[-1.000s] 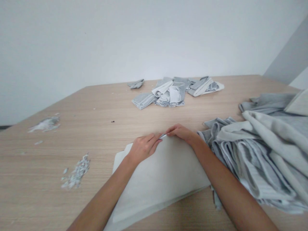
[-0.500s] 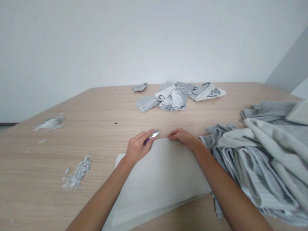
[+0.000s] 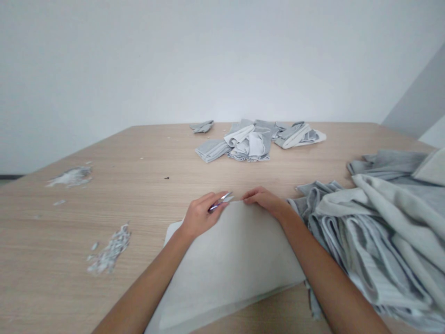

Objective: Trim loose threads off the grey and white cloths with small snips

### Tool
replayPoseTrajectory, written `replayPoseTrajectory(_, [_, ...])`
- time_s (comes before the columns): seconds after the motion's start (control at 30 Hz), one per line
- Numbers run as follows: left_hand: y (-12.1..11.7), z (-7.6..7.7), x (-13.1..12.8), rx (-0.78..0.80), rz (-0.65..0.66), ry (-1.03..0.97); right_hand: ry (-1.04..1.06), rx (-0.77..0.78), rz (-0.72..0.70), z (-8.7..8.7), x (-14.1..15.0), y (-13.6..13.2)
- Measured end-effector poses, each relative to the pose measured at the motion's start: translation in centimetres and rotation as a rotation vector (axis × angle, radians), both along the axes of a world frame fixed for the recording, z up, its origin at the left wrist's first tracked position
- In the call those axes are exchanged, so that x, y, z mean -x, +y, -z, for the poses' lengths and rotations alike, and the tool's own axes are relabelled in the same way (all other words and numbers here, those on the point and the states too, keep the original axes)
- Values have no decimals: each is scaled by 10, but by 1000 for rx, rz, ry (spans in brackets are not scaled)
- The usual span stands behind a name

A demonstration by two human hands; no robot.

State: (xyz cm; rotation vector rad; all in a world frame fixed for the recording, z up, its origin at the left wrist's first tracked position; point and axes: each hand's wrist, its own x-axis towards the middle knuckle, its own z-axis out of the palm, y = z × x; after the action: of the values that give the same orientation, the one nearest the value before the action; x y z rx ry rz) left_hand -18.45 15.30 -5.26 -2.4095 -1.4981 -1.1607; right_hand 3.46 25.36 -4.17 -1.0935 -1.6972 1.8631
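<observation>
A pale grey folded cloth [image 3: 232, 260] lies flat on the wooden table [image 3: 146, 190] in front of me. My left hand [image 3: 200, 215] is closed on small thread snips [image 3: 222, 200] with a purple grip, the metal blades pointing at the cloth's far edge. My right hand [image 3: 264, 199] rests on that far edge just right of the blades, its fingers curled and pinching the fabric.
A big heap of grey and white cloths [image 3: 378, 222] fills the right side. A smaller pile of folded pieces [image 3: 250, 139] sits at the far middle. Thread scraps [image 3: 109, 248] lie near left, and more fluff [image 3: 71, 176] at the far left.
My left hand drew back a little from my right, baring the snips' blades, then eased in towards the cloth edge again. The view tilted slightly.
</observation>
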Motion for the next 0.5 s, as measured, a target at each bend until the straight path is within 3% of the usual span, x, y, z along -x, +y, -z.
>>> replayPoseTrajectory(0.5, [1,4,-8,-34,40,312,47,-15,-52,8,1,5])
